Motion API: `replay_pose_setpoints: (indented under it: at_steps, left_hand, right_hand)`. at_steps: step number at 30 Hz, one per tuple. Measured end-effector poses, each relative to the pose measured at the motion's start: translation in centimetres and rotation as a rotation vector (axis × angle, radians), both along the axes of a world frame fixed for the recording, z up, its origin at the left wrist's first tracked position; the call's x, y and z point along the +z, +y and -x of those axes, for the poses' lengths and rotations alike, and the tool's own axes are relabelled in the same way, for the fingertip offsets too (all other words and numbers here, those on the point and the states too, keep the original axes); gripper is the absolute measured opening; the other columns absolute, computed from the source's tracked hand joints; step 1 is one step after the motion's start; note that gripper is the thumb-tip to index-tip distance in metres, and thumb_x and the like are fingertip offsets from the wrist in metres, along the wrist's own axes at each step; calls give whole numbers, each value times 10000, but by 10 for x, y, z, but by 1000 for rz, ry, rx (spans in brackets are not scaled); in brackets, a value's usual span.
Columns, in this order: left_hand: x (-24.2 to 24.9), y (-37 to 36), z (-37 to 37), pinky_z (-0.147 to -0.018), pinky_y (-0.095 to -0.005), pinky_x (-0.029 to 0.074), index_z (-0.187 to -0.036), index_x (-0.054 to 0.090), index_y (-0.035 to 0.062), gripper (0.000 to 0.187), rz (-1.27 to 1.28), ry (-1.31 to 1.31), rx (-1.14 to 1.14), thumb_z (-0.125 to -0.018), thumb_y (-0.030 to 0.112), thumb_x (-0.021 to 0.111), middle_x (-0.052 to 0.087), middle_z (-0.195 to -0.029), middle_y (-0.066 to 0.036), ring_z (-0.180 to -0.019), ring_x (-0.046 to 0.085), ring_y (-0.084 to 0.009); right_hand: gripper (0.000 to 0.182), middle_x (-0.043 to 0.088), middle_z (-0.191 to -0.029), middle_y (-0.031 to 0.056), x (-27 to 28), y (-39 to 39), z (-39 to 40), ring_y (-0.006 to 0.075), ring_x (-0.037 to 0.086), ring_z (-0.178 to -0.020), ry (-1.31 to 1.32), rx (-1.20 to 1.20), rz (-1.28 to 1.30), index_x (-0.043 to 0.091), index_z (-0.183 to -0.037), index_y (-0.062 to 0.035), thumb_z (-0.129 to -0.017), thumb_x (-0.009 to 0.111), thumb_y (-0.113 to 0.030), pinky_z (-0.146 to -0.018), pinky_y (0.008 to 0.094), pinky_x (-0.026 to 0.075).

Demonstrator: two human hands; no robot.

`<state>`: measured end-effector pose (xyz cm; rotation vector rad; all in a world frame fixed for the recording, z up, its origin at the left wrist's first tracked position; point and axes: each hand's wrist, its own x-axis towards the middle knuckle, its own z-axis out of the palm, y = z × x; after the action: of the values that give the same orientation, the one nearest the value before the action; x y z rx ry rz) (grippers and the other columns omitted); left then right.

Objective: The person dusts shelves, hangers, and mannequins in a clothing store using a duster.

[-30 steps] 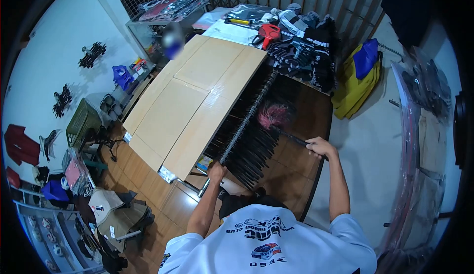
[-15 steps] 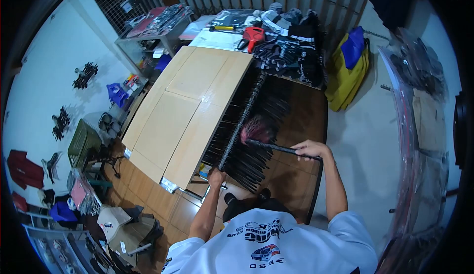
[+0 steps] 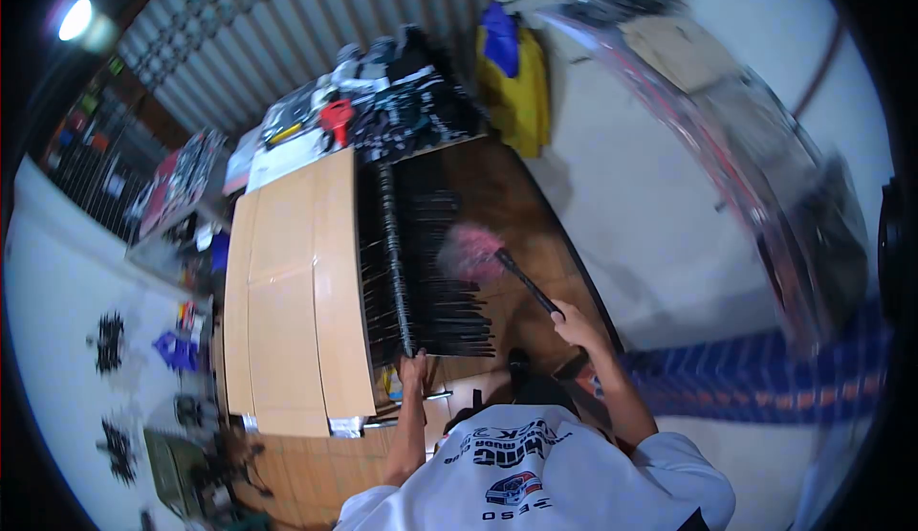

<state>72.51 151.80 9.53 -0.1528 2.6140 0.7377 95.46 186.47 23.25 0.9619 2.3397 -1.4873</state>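
In my right hand [image 3: 574, 325] is the dark handle of a feather duster [image 3: 472, 252], the fingers wrapped round it. Its fluffy pink head is smeared by motion and hovers over the outer ends of the dark hanging pieces [image 3: 445, 316]. These hang close together along a rail [image 3: 395, 254]. My left hand [image 3: 413, 368] is closed round the near end of that rail. A pale brown cardboard-like panel [image 3: 285, 292] lies along the rail's left side.
Behind the rail, a table bears dark folded goods [image 3: 411, 110] and a red tool [image 3: 336, 118]. Yellow and purple garments [image 3: 512, 91] hang on the back wall. Plastic-wrapped clothes [image 3: 708, 139] line the right wall. A blue patterned cloth [image 3: 736, 373] is at right.
My view has turned to the right. The duster has swung away from the rail, and its handle is now more steeply angled. My left hand stays at the rail's end.
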Motion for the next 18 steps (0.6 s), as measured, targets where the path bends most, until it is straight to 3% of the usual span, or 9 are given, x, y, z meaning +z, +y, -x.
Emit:
replay_pose_setpoints:
  at_steps: [2,3,5,7,9,13,14,16,18]
  left_hand:
    - [-25,-12,4,-1051,-438,414,-1318,501,-63,735,-29,-1,-77,-789,396,722,534,-1323,-331,-1239,527,-438]
    - [-11,-16,-4,-1058,-448,402,-1332,477,-66,732,-102,-6,-114,-788,350,736,516,-1339,-330,-1253,506,-444]
    - [14,-24,-25,-1065,-459,391,-1347,453,-68,735,-171,-15,-208,-788,304,750,498,-1355,-328,-1268,486,-449]
    - [41,-28,-65,-1063,-484,378,-1346,445,-62,705,-237,330,-212,-773,199,764,473,-1359,-306,-1260,457,-466]
    - [67,-33,-101,-1056,-494,379,-1350,445,-49,704,-292,429,-355,-767,184,764,465,-1356,-295,-1245,457,-465]
    - [96,-35,-166,-1032,-486,399,-1302,508,-15,634,-313,618,-671,-751,157,771,496,-1312,-286,-1203,484,-454]
    - [87,-36,-173,-1032,-486,399,-1302,508,-15,634,-338,613,-720,-751,157,771,496,-1312,-286,-1203,484,-454]
    - [62,-29,-186,-1013,-470,420,-1225,573,-12,544,-440,248,-959,-751,162,775,541,-1253,-282,-1172,518,-443]
    - [77,-15,-212,-985,-452,450,-1169,611,-12,477,-451,182,-1057,-757,166,775,585,-1180,-273,-1129,557,-428]
  right_hand:
    - [501,626,-762,102,-82,-34,-36,158,575,-512,486,-140,-626,497,-1379,-39,-921,609,-209,-447,329,468]
    - [556,638,-777,128,-21,-67,-50,189,597,-508,147,-356,-109,486,-1383,-38,-889,641,-243,-454,356,473]
    - [576,638,-778,130,-29,-109,-91,194,588,-491,77,-449,-50,472,-1392,-33,-885,643,-246,-450,362,472]
    - [596,637,-779,133,-34,-152,-136,199,579,-474,1,-531,15,457,-1401,-28,-880,646,-249,-445,369,471]
    - [632,618,-711,125,-35,-190,-180,193,556,-445,-218,-561,192,436,-1415,-20,-870,660,-252,-420,357,448]
    - [281,576,-592,88,-111,-276,-284,171,553,-460,-254,-757,390,661,-1009,-24,-880,664,-274,-408,314,408]
    - [281,576,-592,88,-130,-302,-316,171,553,-460,-243,-811,390,661,-1009,-24,-880,664,-274,-408,314,408]
    - [244,582,-605,74,-176,-346,-371,160,554,-482,-26,-921,584,636,-848,-38,-897,650,-276,-425,314,423]
    - [245,591,-624,70,-156,-378,-396,151,558,-494,-87,-1062,484,631,-865,-33,-902,647,-274,-435,305,435]
